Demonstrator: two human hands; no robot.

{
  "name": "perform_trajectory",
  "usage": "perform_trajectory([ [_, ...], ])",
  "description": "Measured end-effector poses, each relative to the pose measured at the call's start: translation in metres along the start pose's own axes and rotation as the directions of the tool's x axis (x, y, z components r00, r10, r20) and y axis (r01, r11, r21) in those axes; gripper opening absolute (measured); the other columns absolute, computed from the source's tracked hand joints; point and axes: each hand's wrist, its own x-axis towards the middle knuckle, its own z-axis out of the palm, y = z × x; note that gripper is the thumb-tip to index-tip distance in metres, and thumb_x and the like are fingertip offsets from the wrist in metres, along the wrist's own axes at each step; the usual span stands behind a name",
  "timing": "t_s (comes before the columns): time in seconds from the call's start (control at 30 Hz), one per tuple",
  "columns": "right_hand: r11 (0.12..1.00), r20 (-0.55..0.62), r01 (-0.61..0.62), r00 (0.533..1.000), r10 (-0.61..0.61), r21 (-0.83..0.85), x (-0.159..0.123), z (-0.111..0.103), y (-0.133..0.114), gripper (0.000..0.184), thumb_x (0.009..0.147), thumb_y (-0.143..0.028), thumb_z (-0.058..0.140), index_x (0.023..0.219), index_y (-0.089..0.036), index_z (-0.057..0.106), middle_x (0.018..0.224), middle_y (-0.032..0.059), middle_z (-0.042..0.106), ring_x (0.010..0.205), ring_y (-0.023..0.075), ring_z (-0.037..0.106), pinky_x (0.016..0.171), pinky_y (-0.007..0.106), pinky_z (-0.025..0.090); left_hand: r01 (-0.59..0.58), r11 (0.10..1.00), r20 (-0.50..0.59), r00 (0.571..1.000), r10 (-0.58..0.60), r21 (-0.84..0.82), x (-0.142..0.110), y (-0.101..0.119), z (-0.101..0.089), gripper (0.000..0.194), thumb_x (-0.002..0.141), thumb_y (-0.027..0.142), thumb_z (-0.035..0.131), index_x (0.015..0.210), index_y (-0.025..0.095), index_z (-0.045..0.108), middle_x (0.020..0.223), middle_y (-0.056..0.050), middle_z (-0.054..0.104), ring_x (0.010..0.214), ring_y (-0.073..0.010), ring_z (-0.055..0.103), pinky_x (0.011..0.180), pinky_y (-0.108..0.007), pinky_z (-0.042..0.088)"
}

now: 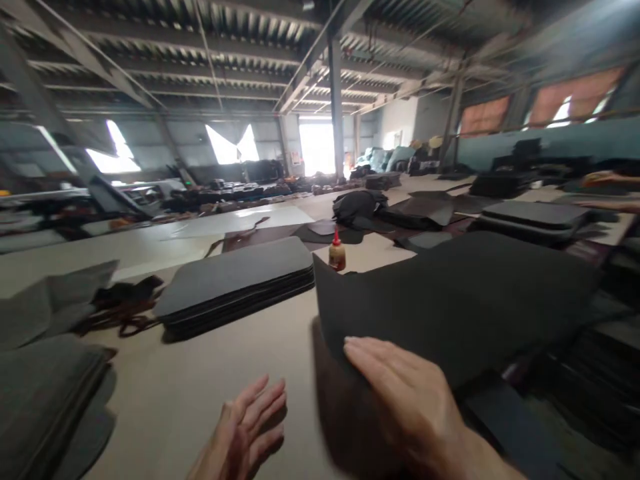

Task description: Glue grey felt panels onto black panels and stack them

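My left hand [245, 430] is over the pale tabletop with its palm turned inward, fingers apart and nothing in it. My right hand [410, 387] has its fingers stretched out flat against a large black sheet of material [450, 300], at its near left part. Its thumb is hidden. Beneath this hand lies a dark brown piece [340, 407], partly covered by the sheet and the hand. Beyond the sheet's left corner stands a small bottle [337, 256] with a red pointed nozzle and amber contents.
A neat stack of grey-black panels [240, 273] is left of the sheet; another stack [50, 400] fills the lower left. Dark straps [135, 313] lie between them. More stacked panels [535, 217] are at the right, where another person's hand [610, 179] shows at the frame edge.
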Motion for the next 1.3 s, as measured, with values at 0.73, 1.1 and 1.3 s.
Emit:
perform_trajectory([
  [0.73,0.989,0.330,-0.036,0.940,0.082,-0.143,-0.109,0.035,0.057,0.038,0.101,-0.042,0.042,0.116,-0.023,0.071,0.128,0.0090,0.066,0.118,0.0353,0.063,0.090,0.054,0.059,-0.062,0.897,-0.424,0.865,0.267,0.438,-0.044,0.010,-0.092,0.100,0.062,0.039,0.073,0.148,0.009,0.031,0.086,-0.003,0.064,0.079,-0.0216,0.065,0.070,-0.030,0.051],
  [1.1,0.980,0.510,0.044,0.858,0.062,-0.193,-0.083,0.063,0.069,0.044,0.102,-0.030,0.035,0.135,-0.020,0.063,0.145,0.0074,0.053,0.131,0.0320,0.053,0.101,0.058,0.054,0.012,0.775,-0.421,0.844,0.331,0.632,-0.049,0.005,-0.110,0.086,0.064,0.048,0.069,0.139,0.013,0.047,0.086,-0.004,0.065,0.079,-0.0238,0.064,0.070,-0.032,0.055],
  [1.3,0.991,0.576,0.032,0.816,0.049,-0.129,-0.079,0.059,0.060,0.045,0.102,-0.030,0.040,0.140,-0.016,0.059,0.149,0.0100,0.048,0.136,0.0336,0.047,0.106,0.058,0.050,0.079,0.620,-0.415,0.807,0.420,0.781,-0.047,-0.002,-0.127,0.079,0.071,0.050,0.060,0.141,0.016,0.048,0.087,-0.004,0.065,0.079,-0.0254,0.065,0.072,-0.034,0.053],
])
